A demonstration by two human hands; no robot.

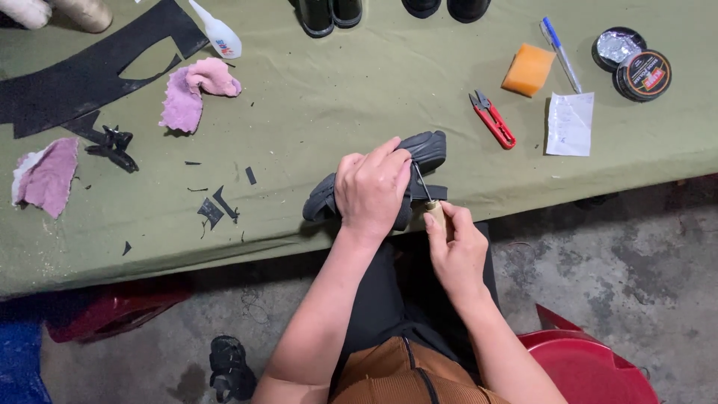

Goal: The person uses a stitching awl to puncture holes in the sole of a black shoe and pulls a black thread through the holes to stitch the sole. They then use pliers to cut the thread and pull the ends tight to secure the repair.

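Head view, centre of the frame: a black shoe (419,161) lies at the near edge of the bench (359,90), which is covered in olive-green cloth, its toe pointing toward the upper right. Your left hand (372,191) is clamped over the middle of the shoe, fingers wrapped across the upper and pressing it down. Your right hand (456,247) sits just below and to the right, its grip pinched around a small pale wooden handle (436,213); a thin dark shaft or thread (421,182) runs from there up into the side of the shoe. Which of the two it is cannot be told.

Judged from its form, the shoe is light, with a stiff ribbed sole and a softer, yielding upper. Take hold across the mid-section, as your left hand does, where the sole gives the fingers something firm to bear against; the toe end would let it pivot. The upper looks matte, so slipping seems unlikely, though it may buckle under a hard squeeze.

Upper right of the frame: red thread snips (493,120), an orange sponge (528,69), a pen (560,54), a slip of white paper (570,123) and an opened round tin (633,63). Upper left: pink cloth scraps (196,93), a small white glue bottle (217,31) and black offcuts (75,78).
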